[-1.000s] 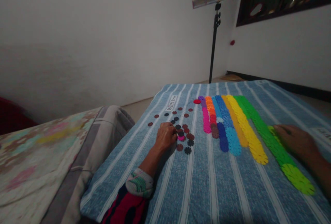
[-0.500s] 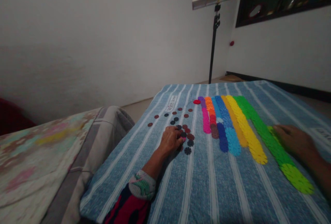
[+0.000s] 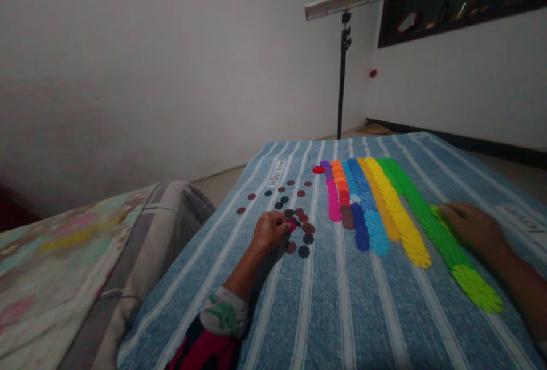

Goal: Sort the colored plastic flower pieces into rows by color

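Observation:
My left hand (image 3: 270,232) is closed in a pinch on a small pink notched disc (image 3: 292,226), low over the cloth. Loose black discs (image 3: 304,251) and brown discs (image 3: 307,227) lie around its fingertips, some overlapping. On the right, my right hand (image 3: 472,228) rests beside the long green row (image 3: 427,224), its fingers curled. Lime-green discs (image 3: 436,212) show at its fingertips; the palm side is hidden. Between my hands, overlapping discs form coloured rows, among them a yellow row (image 3: 401,222), a dark blue row (image 3: 361,230) and a pink row (image 3: 333,199).
A blue striped cloth (image 3: 325,313) covers the table. Red discs (image 3: 318,170) sit at the rows' far left end. To the left is a bed or seat with a floral cover (image 3: 64,279). Behind the table stands a light panel (image 3: 350,0) on a black stand.
The whole view has shifted slightly, so things appear a little further left. My left hand has drawn slightly back from the dark discs, showing more of the pink disc. My right hand stays beside the green row.

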